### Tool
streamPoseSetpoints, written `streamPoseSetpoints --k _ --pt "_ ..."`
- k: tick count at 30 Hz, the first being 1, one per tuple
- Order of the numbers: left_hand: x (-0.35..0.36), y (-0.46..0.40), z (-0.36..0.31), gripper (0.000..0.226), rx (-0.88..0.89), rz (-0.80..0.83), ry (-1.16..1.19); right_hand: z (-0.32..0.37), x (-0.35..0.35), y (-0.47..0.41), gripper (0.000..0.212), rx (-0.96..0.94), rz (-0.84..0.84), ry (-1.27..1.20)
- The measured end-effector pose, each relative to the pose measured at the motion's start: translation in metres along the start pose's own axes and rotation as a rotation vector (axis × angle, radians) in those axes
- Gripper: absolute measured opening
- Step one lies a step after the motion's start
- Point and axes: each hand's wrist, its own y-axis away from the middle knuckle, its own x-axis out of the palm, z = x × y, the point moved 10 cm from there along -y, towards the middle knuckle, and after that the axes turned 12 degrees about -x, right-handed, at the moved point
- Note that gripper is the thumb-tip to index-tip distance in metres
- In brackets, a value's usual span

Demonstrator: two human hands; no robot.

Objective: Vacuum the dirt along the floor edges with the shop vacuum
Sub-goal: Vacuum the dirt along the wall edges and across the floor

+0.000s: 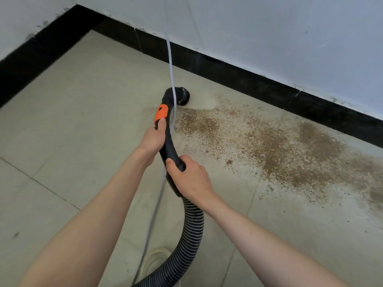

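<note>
**Both hands on vacuum wand, brush at edge of dirt patch**

The curved black plastic vacuum wand (169, 141) is gripped by both hands. The left hand (152, 139) is wrapped around it just below the orange collar (161, 113), thumb laid along the tube. The right hand (190, 179) is closed around the lower end, where the ribbed black-and-grey hose (191, 226) is joined; the hose is looped down and out of the bottom of the view.

The round black brush nozzle (183, 96) is set on the beige tiled floor (72, 121), at the left end of a brown granular dirt patch (279, 146). The patch is spread rightwards along the black skirting strip (228, 73) under the white wall (269, 27).

A thin white cord (171, 65) is seen hanging in front of the wand.
</note>
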Motion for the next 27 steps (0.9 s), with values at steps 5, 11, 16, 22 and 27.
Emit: streamPoseSetpoints --k 5,11,16,22,27 --pt "-0.069 -0.007 0.016 0.058 -0.025 -0.175 0.06 0.031 0.041 -0.019 0.036 -0.088 0.153 -0.054" --pt "-0.094 0.009 0.051 0.055 -0.084 -0.303 0.082 0.033 0.067 -0.005 0.039 -0.126 0.267 -0.064" --pt "-0.065 0.019 0.048 0.054 -0.046 -0.257 0.044 0.013 0.049 0.011 0.035 -0.089 0.161 -0.046" --pt "-0.006 0.031 0.025 0.049 0.033 -0.096 -0.025 -0.013 0.015 0.032 0.032 0.007 -0.009 -0.05" --pt "0.034 0.034 0.016 0.051 0.067 0.062 -0.076 -0.024 -0.003 0.049 0.029 0.077 -0.107 -0.009"
